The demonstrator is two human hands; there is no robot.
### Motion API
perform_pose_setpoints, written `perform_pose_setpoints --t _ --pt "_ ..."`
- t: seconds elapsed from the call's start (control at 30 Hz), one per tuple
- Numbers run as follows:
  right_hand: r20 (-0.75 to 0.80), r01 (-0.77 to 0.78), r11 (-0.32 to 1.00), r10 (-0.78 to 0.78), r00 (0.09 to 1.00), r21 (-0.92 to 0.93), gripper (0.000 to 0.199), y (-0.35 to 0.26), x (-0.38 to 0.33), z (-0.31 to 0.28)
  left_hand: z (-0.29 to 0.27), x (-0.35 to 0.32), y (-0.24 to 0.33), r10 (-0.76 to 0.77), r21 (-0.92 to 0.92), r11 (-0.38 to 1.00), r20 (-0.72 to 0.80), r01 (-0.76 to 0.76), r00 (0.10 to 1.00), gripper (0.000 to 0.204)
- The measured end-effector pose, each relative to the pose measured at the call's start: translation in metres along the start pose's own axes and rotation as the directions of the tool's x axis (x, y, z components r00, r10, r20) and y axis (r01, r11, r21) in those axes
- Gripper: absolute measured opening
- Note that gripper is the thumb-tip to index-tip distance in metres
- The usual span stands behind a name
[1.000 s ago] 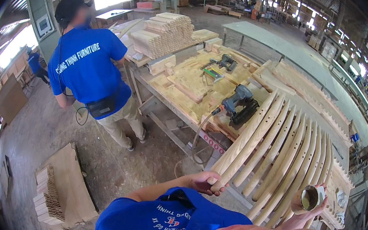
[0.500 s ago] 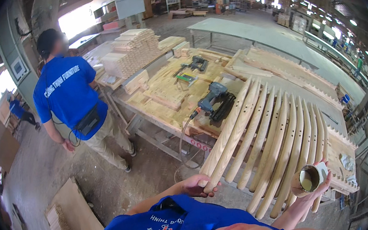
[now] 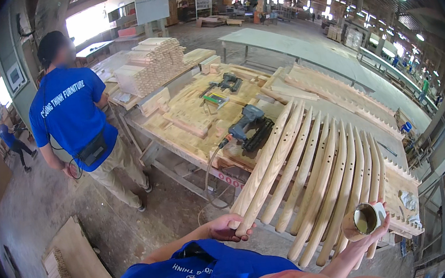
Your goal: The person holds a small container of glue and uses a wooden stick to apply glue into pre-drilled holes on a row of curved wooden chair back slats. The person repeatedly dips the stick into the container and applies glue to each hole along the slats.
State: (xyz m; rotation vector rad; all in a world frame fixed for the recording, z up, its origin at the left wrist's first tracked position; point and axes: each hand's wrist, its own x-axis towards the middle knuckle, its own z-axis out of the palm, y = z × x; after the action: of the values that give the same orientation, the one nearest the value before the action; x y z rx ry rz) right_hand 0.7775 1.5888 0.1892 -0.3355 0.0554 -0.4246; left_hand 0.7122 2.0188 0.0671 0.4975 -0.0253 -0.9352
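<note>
A row of curved, tapered wooden legs [image 3: 322, 180] lies side by side on the bench in front of me, several showing drilled holes near their far ends. My left hand [image 3: 231, 228] is closed round the near ends of the leftmost wooden legs [image 3: 258, 195]. In my right hand [image 3: 375, 236], close to the near ends at the right of the row, is a metal cup [image 3: 365, 219] with pale liquid inside, its mouth tilted up toward me. The fingers behind the cup are partly hidden.
A blue-grey nail gun [image 3: 246, 123] with a hose and a second nail gun [image 3: 230, 82] lie on the workbench [image 3: 179, 111]. Stacked wood strips [image 3: 157, 61] stand beyond. A co-worker [image 3: 70, 109] in blue stands at left. Notched wooden rails [image 3: 337, 97] lie at right.
The whole view has shifted slightly, so the bench and legs appear farther left. Both hands keep their holds, on the wooden legs and the cup.
</note>
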Motion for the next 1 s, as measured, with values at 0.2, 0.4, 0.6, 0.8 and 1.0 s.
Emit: perform_pose_setpoints --t 0.2,0.4,0.6,0.8,1.0 --pt "0.239 0.014 0.998 0.002 0.971 -0.066 0.041 -0.013 0.000 -0.017 0.000 0.001 -0.003 0.023 -0.004 1.000 -0.059 -0.023 0.998 0.047" --pt "0.078 0.099 0.995 -0.100 0.992 0.022 0.041 -0.017 0.003 -0.018 -0.004 0.000 0.001 0.008 -0.009 1.000 0.039 -0.007 0.999 0.046" --pt "0.266 0.038 0.998 -0.026 0.964 -0.040 0.041 -0.019 -0.005 -0.022 -0.011 0.002 -0.001 -0.006 -0.111 0.994 0.062 0.013 0.998 0.048" --pt "0.253 -0.022 1.000 0.018 0.967 0.014 0.041 -0.015 -0.005 -0.011 -0.015 0.001 -0.005 0.036 -0.129 0.991 -0.007 -0.036 0.999 0.050" --pt "0.466 -0.124 0.991 0.092 0.880 0.040 0.046 -0.047 0.016 -0.045 0.001 0.006 -0.002 0.024 -0.006 1.000 0.073 -0.024 0.997 0.044"
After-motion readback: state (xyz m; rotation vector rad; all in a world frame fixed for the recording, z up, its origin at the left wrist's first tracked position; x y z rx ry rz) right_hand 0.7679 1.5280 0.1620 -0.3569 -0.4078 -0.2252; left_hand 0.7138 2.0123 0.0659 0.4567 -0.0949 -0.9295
